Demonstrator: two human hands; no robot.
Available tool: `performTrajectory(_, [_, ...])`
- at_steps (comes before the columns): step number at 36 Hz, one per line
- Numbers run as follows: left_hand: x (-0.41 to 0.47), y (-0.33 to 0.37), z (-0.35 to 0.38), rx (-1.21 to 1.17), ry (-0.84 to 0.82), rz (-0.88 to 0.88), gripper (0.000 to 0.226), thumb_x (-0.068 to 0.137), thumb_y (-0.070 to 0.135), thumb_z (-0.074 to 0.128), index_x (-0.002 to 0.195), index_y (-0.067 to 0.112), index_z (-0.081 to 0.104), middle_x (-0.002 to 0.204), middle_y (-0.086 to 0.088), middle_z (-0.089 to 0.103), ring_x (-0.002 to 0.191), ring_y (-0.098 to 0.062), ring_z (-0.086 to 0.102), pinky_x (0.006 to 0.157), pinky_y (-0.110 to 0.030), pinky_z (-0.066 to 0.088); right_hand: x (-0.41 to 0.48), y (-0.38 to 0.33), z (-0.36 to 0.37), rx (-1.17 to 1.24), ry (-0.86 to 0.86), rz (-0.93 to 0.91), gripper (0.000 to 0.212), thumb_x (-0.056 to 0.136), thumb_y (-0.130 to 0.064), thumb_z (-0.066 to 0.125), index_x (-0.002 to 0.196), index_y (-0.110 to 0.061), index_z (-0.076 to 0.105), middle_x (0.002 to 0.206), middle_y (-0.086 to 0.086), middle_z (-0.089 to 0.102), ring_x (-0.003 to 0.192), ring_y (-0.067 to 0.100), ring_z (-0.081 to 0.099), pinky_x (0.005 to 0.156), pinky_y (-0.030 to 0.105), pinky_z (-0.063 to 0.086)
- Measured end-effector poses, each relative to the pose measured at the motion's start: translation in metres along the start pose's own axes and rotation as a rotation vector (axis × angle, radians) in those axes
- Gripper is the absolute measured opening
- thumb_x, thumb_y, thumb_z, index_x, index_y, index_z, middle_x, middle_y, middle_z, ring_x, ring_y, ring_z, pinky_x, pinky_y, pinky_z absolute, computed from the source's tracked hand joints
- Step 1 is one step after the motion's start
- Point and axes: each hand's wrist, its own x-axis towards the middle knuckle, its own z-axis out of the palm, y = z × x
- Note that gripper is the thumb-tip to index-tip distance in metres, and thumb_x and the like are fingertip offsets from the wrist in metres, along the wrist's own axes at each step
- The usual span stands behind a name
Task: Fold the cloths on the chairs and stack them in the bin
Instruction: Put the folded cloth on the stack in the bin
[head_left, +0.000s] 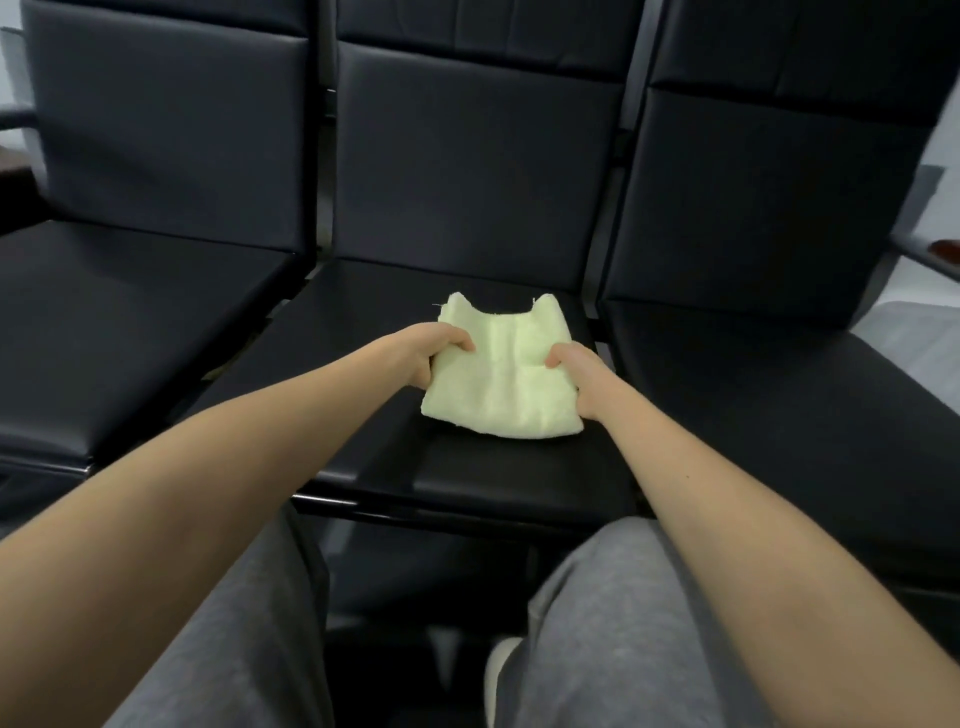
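A pale yellow-green cloth (506, 382), folded into a small thick rectangle, sits over the seat of the middle black chair (467, 467). My left hand (436, 356) grips its left edge, thumb on top and fingers curled underneath. My right hand (582, 376) grips the right edge the same way. The cloth's far corners stick up a little. No bin is in view.
Three black padded chairs stand side by side: one at the left (119, 322), the middle one, one at the right (779, 389). Metal armrests show at both outer edges. My legs in grey trousers (597, 623) are close to the middle seat's front edge.
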Motion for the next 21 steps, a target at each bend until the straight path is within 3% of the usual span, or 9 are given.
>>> performTrajectory(3, [-0.009,0.005,0.019,-0.033,-0.115,0.041,0.047,0.079,0.005,0.070,0.123,0.010,0.055,0.120,-0.010,0.061,0.106,-0.031,0.060,0.083,-0.051,0.051,-0.010,-0.001,-0.026,0.009,0.059,-0.022,0.040,0.082,-0.008,0.048,0.121,-0.016,0.049,0.121,0.012,0.053,0.110,0.034,0.053,0.096,0.050,0.045])
performTrajectory(6, [-0.021,0.011,0.040,-0.049,-0.208,0.076,0.043,0.081,0.008,0.070,0.121,0.011,0.057,0.118,-0.010,0.063,0.105,-0.030,0.061,0.074,-0.050,0.052,-0.022,-0.003,-0.055,-0.029,0.130,-0.046,0.039,0.078,-0.008,0.048,0.116,-0.018,0.049,0.119,0.013,0.053,0.108,0.035,0.053,0.097,0.050,0.045])
performTrajectory(8, [-0.028,0.012,0.059,-0.042,-0.268,0.083,0.043,0.082,0.014,0.071,0.122,0.012,0.057,0.118,-0.009,0.063,0.106,-0.030,0.061,0.075,-0.050,0.052,-0.035,-0.004,-0.073,-0.010,0.158,-0.005,0.033,0.078,-0.016,0.051,0.111,-0.016,0.052,0.109,0.012,0.057,0.099,0.034,0.057,0.086,0.046,0.051])
performTrajectory(10, [-0.033,0.011,0.079,-0.044,-0.308,0.088,0.041,0.083,0.020,0.072,0.121,0.012,0.057,0.117,-0.009,0.064,0.105,-0.029,0.061,0.077,-0.050,0.051,-0.044,-0.002,-0.091,0.002,0.185,0.047,0.025,0.077,-0.037,0.057,0.094,-0.019,0.059,0.085,0.005,0.062,0.075,0.026,0.061,0.062,0.035,0.053])
performTrajectory(12, [-0.038,0.008,0.101,-0.047,-0.354,0.099,0.040,0.084,0.020,0.070,0.121,0.011,0.057,0.118,-0.009,0.064,0.104,-0.028,0.062,0.080,-0.048,0.051,-0.049,0.010,-0.119,0.018,0.190,0.048,0.034,0.069,-0.053,0.062,0.084,-0.023,0.062,0.076,0.000,0.063,0.065,0.021,0.062,0.057,0.032,0.051])
performTrajectory(14, [-0.044,0.003,0.124,-0.037,-0.434,0.113,0.040,0.086,0.014,0.068,0.124,0.008,0.056,0.120,-0.010,0.064,0.104,-0.027,0.063,0.081,-0.046,0.052,-0.061,0.027,-0.149,0.051,0.181,-0.066,0.038,0.079,-0.044,0.062,0.107,-0.018,0.063,0.094,0.002,0.068,0.079,0.022,0.068,0.066,0.036,0.055])
performTrajectory(17, [-0.052,-0.009,0.162,-0.016,-0.551,0.108,0.038,0.090,0.004,0.058,0.128,0.006,0.053,0.117,-0.011,0.064,0.100,-0.026,0.064,0.074,-0.042,0.053,-0.093,0.059,-0.186,0.190,0.166,-0.229,0.038,0.095,-0.012,0.049,0.133,-0.010,0.048,0.122,0.012,0.063,0.107,0.029,0.064,0.087,0.046,0.054])
performTrajectory(19, [-0.057,-0.020,0.189,0.037,-0.632,0.131,0.042,0.092,0.004,0.055,0.133,0.013,0.049,0.123,-0.011,0.062,0.102,-0.027,0.063,0.073,-0.042,0.054,-0.111,0.084,-0.211,0.289,0.182,-0.244,0.045,0.094,-0.013,0.054,0.137,-0.011,0.042,0.131,0.014,0.056,0.113,0.031,0.061,0.093,0.050,0.050])
performTrajectory(21, [-0.064,-0.032,0.217,0.095,-0.728,0.155,0.044,0.093,0.005,0.054,0.134,0.020,0.045,0.125,-0.009,0.060,0.104,-0.026,0.063,0.076,-0.042,0.054,-0.134,0.106,-0.231,0.356,0.201,-0.251,0.075,0.077,-0.028,0.077,0.140,-0.016,0.038,0.135,0.013,0.054,0.115,0.033,0.059,0.095,0.054,0.048])
